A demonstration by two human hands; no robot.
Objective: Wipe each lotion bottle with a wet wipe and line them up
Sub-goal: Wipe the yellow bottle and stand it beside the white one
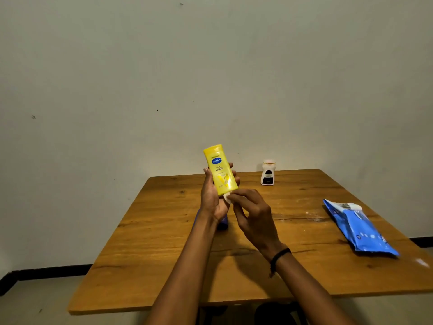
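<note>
My left hand [212, 199] holds a yellow lotion bottle [220, 171] upright above the wooden table [164, 266], label facing me. My right hand [251, 215] pinches a small white wet wipe [227, 198] against the bottle's lower end. A blue-purple bottle [222, 224] stands on the table behind my left wrist, mostly hidden. A white lotion bottle [267, 172] with a dark label stands near the table's far edge.
A blue pack of wet wipes [360, 227] lies on the right side of the table, with a white wipe sticking out of its top. The table stands against a plain pale wall. A black band circles my right wrist.
</note>
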